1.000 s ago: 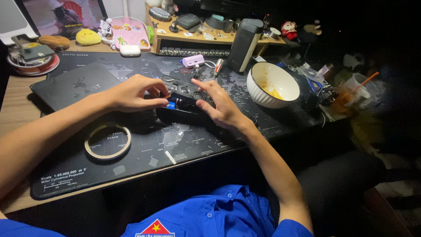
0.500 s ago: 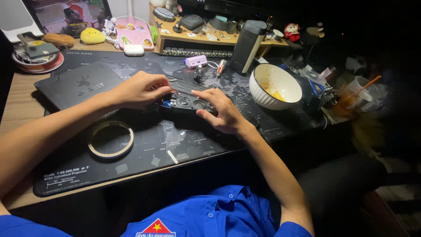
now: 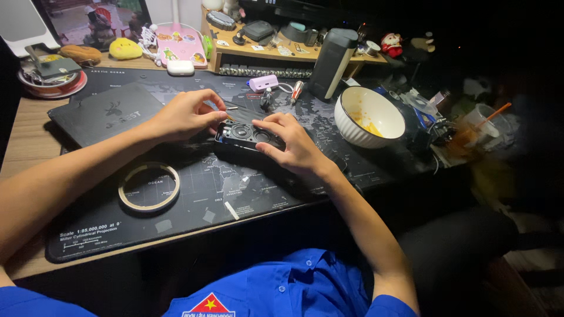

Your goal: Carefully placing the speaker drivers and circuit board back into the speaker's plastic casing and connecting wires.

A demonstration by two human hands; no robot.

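Black, flat and rectangular, the small device (image 3: 247, 136) with 2 round recesses in its upper face lies on the dark map-printed desk mat (image 3: 194, 194) near the middle of the tabletop (image 3: 23, 147). Both hands are on it. The right hand (image 3: 292, 144) curls over its right end, fingers bent and closed on the casing, thumb along the near edge. The left hand (image 3: 187, 114) sits at its left end with the fingers pinched together at the device's top left corner; whether something small is held between the fingertips I cannot tell.

A ring of tape (image 3: 149, 186) lies flat on the mat, nearer the person and to the left, well apart from the device. A closed black laptop (image 3: 106, 114) rests under the left forearm. A white bowl (image 3: 369, 117) with yellow remains stands to the right of the right hand, near but not touching it. Behind the device lie a small pink gadget (image 3: 263, 82) and a screwdriver (image 3: 297, 90), with a tall dark speaker (image 3: 332, 56) upright beside them. A plastic cup with an orange straw (image 3: 479, 126) stands at the far right, blurred. The person wears a blue shirt (image 3: 276, 287).
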